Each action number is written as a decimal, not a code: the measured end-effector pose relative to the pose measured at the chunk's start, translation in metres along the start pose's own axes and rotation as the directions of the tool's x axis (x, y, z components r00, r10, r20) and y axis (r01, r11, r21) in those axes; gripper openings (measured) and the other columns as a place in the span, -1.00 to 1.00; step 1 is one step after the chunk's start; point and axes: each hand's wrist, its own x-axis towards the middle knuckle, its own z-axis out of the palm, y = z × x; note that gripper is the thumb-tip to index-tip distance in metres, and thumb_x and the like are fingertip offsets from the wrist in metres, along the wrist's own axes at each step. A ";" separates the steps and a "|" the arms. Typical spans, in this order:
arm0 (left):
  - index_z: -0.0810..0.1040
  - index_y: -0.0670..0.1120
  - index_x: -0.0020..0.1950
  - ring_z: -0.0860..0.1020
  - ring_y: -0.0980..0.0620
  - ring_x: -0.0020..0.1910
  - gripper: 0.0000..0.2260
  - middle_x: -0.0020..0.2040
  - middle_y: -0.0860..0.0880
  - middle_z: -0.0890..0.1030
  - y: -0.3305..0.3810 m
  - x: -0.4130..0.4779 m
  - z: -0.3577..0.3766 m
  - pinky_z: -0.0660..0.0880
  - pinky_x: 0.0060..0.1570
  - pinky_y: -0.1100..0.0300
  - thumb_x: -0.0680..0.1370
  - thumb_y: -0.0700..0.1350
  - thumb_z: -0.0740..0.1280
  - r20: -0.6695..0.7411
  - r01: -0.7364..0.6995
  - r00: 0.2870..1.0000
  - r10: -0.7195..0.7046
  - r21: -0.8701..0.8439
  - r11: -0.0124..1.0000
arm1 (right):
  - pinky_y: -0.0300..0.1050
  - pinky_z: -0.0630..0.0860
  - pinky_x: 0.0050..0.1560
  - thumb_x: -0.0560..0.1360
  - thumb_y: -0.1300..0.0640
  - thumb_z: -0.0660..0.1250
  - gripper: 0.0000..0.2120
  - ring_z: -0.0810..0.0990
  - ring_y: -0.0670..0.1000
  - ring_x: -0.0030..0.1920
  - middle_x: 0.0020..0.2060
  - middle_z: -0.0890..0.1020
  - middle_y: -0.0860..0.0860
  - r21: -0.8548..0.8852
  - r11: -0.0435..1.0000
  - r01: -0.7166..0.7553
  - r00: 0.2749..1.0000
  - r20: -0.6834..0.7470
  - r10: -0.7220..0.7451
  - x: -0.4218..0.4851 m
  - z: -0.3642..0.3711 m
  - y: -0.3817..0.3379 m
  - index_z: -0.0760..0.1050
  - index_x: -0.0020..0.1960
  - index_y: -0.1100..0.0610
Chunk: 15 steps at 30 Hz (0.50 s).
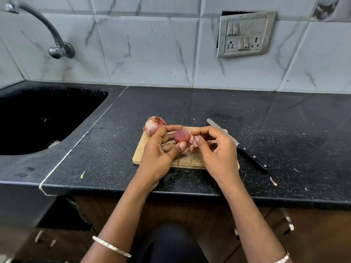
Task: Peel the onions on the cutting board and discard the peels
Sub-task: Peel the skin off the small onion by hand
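Note:
My left hand (161, 150) grips a small peeled reddish onion (182, 136) between thumb and fingers, just above the wooden cutting board (140, 152). Close beside it on the right, my right hand (216, 149) has its fingers curled and pinches a pale pink peel (193, 142). A second onion (153, 124), still in its papery skin, sits at the board's far left corner. Small peel scraps (183, 162) lie on the board under my hands.
A black-handled knife (245, 149) lies on the black counter just right of the board. A dark sink (38, 118) with a tap (57, 46) is to the left. A loose peel scrap (273, 181) lies near the counter's front right edge.

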 end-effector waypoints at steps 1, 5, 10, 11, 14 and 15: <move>0.52 -0.14 0.30 0.70 -0.11 0.10 -0.64 0.14 -0.14 0.69 0.000 0.000 0.000 0.65 0.10 0.04 0.54 -0.37 0.42 -0.001 -0.007 1.000 0.007 0.022 1.000 | -0.17 0.58 -0.02 0.51 0.28 0.43 -0.85 0.67 -0.09 -0.04 -0.12 0.70 -0.12 0.012 1.000 -0.011 1.000 -0.012 0.011 0.000 0.000 -0.001 0.68 0.00 0.08; 0.52 -0.13 0.25 0.70 -0.07 0.08 -0.59 0.15 -0.17 0.67 0.002 0.000 0.001 0.65 0.09 0.08 0.46 -0.37 0.50 -0.023 -0.036 0.999 0.037 0.075 0.997 | -0.36 0.53 -0.16 0.44 0.17 0.57 -0.88 0.65 -0.14 -0.21 -0.21 0.69 -0.11 0.060 0.996 -0.063 0.991 -0.117 0.070 -0.002 -0.004 -0.005 0.67 -0.06 0.11; 0.53 -0.11 0.21 0.68 -0.01 0.11 -0.55 0.13 -0.12 0.67 0.002 0.000 0.002 0.62 0.13 0.13 0.39 -0.33 0.56 -0.035 -0.054 0.998 0.060 0.147 0.988 | -0.33 0.48 -0.18 0.43 0.14 0.57 -0.79 0.57 -0.11 -0.22 -0.09 0.61 -0.08 0.014 0.999 -0.045 0.988 -0.150 0.046 -0.002 -0.005 -0.004 0.57 -0.02 0.06; 0.53 -0.11 0.21 0.68 0.00 0.11 -0.55 0.12 -0.10 0.68 0.002 0.000 0.001 0.61 0.14 0.14 0.39 -0.32 0.57 -0.035 -0.067 0.997 0.074 0.168 0.983 | -0.34 0.48 -0.20 0.44 0.17 0.56 -0.82 0.57 -0.12 -0.23 -0.15 0.63 -0.08 0.033 0.998 -0.044 0.989 -0.141 0.048 -0.002 -0.005 -0.005 0.58 -0.06 0.08; 0.53 -0.11 0.20 0.68 0.01 0.10 -0.55 0.10 -0.08 0.68 0.001 0.001 0.000 0.61 0.17 0.11 0.39 -0.31 0.58 -0.046 -0.083 0.995 0.094 0.201 0.976 | -0.24 0.57 -0.13 0.48 0.22 0.51 -0.93 0.65 -0.14 -0.14 -0.17 0.68 -0.19 0.052 0.997 -0.048 0.996 -0.066 0.052 -0.003 -0.004 -0.005 0.66 -0.07 0.10; 0.52 -0.10 0.20 0.68 0.01 0.10 -0.56 0.10 -0.08 0.68 0.001 0.001 0.000 0.61 0.17 0.09 0.39 -0.31 0.58 -0.051 -0.081 0.994 0.094 0.208 0.975 | -0.15 0.61 -0.07 0.51 0.21 0.48 -0.93 0.67 -0.12 -0.08 -0.14 0.69 -0.23 0.050 0.998 -0.045 0.998 -0.045 0.048 -0.003 -0.003 -0.004 0.68 -0.03 0.08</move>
